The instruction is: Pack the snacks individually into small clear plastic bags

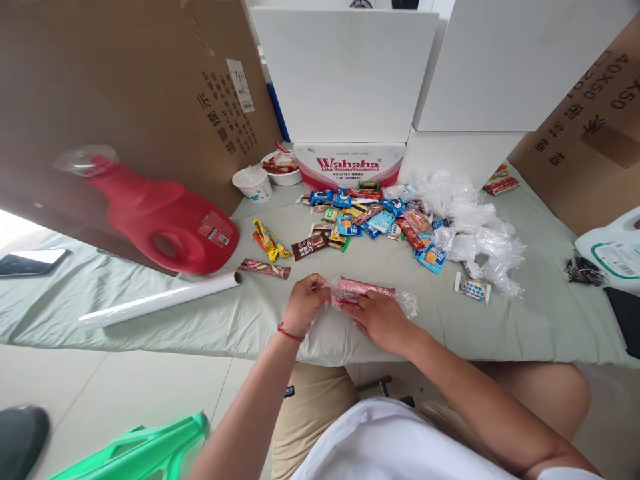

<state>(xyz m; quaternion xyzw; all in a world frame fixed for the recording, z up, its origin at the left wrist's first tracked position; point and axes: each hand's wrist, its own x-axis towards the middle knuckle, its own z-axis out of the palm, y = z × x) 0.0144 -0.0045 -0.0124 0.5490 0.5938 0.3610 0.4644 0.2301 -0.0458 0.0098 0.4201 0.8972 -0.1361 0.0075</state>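
Observation:
A long red snack packet [367,289] lies on the cloth near the table's front edge, loosely wrapped in clear plastic film [409,304]. My left hand [306,301] pinches the film at the packet's left end, thumb and fingers together. Over the packet's middle, my right hand [384,321] grips it from above, its fingers on the wrapped surface and partly covering it. Left of my hands is a roll of cling film [165,303]. A brown snack bar [264,269] and a dark cocoa packet [309,247] lie just beyond.
Small colourful snacks [370,217] are heaped before a Wahaha carton [353,167]. Crumpled clear plastic [480,230] lies to their right. A red jug [165,223] rests against cardboard [150,100] at left, near a white paper cup [253,185]. A phone [33,262] lies far left.

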